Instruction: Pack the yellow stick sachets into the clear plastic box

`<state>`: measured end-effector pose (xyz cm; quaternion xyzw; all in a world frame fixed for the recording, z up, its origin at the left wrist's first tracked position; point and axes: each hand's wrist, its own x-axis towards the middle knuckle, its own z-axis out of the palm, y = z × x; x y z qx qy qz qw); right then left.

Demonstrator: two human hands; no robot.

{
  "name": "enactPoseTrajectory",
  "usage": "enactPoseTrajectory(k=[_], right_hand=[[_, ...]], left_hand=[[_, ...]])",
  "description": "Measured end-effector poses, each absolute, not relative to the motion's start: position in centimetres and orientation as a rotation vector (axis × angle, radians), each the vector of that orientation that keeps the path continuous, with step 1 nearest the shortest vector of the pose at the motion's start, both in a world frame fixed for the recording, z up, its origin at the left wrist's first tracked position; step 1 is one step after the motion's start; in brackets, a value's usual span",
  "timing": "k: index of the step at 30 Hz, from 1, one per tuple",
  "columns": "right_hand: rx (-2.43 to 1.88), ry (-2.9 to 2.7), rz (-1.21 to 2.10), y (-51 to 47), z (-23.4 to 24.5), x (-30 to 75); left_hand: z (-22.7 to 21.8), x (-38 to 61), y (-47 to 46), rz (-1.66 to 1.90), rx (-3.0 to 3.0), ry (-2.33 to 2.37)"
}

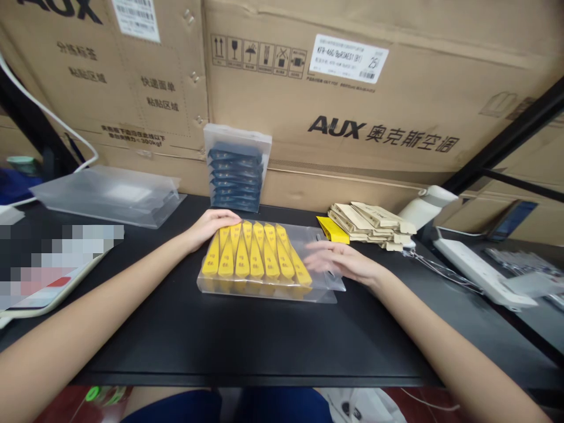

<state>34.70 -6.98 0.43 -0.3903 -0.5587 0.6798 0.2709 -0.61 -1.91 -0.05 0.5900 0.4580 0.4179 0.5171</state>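
Observation:
A clear plastic bag (324, 288) lies flat on the black table in front of me. Inside it is a row of several yellow paper packets (242, 252) with dark printing, laid alternately wide end and narrow end. My left hand (217, 226) is closed over the bag's far left corner, with its fingers together against the packets; the thumb is hidden. At the bag's right end, my right hand (346, 259) has its fingers stretched out over the loose plastic. Motion blurs those fingertips, and whether they touch the film is unclear.
Behind stands a clear bag of dark blue packets (235, 170), against large cardboard boxes (282, 111). Flattened beige cartons (374, 223), a yellow piece (333, 229), a white bottle (425, 205) and a power strip (482, 273) lie right. Left are empty plastic bags (110, 194) and a pixelated device (57, 276).

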Motion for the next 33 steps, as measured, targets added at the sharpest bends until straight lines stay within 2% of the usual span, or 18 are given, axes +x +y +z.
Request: enactPoseTrajectory(k=[9, 11, 15, 19, 24, 29, 33], right_hand=[[-1.336, -1.411, 1.177, -5.5, -0.2, 35.9], [-1.464, -1.531, 1.029, -5.5, -0.1, 36.3], [-1.701, -1.937, 0.512, -5.3, -0.1, 37.5], [-1.735, -2.086, 0.273, -5.1, 0.0, 38.2], [-1.677, -1.957, -0.096, -5.6, 0.8, 38.0], [-1.531, -1.966, -0.118, -5.5, 0.6, 38.1], [-1.588, -2.052, -0.06, -5.2, 0.1, 38.2]], left_hand=[[-0.1, -0.7, -1.8, 0.999, 1.414, 1.097], [-0.2, -0.7, -1.8, 0.997, 1.408, 1.096], [-0.1, -0.7, -1.8, 0.993, 1.407, 1.094], [0.0, -0.6, -1.9, 1.0, 1.398, 1.102], [0.0, -0.6, -1.9, 0.989, 1.393, 1.092], [0.0, -0.6, -2.0, 0.996, 1.387, 1.088], [0.1, -0.5, -2.0, 1.0, 1.378, 1.094]])
